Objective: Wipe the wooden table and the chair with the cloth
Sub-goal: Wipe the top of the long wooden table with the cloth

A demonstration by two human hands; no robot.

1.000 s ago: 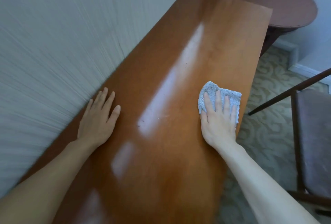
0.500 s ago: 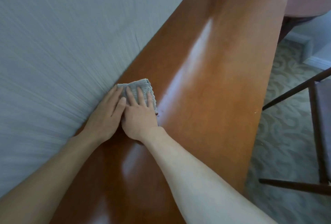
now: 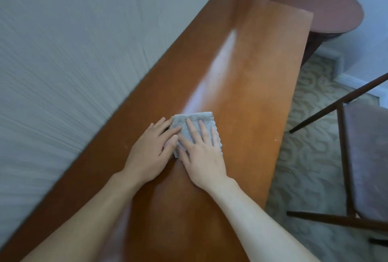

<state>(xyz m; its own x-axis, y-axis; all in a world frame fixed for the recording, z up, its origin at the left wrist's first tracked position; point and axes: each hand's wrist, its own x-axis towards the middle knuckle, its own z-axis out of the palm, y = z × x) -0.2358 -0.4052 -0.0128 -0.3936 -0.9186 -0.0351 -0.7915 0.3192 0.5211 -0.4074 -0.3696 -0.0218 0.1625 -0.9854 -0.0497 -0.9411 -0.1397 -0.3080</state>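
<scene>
A folded grey-blue cloth [image 3: 194, 122] lies flat on the long glossy wooden table [image 3: 247, 73], near the middle of its width. My right hand [image 3: 201, 150] presses on the cloth with straight, spread fingers. My left hand [image 3: 150, 150] lies flat beside it, its fingertips touching the cloth's left edge. The chair [image 3: 361, 157], with a dark wooden frame and a padded seat, stands to the right of the table on the carpet.
A textured grey wall [image 3: 73, 52] runs along the table's left side. A round dark-red side table [image 3: 319, 3] stands past the table's far end. Patterned carpet [image 3: 310, 136] lies between table and chair.
The cloth went from the right edge to the wall side under my right hand, then back toward the middle. My left hand moved along with it and now touches the cloth.
</scene>
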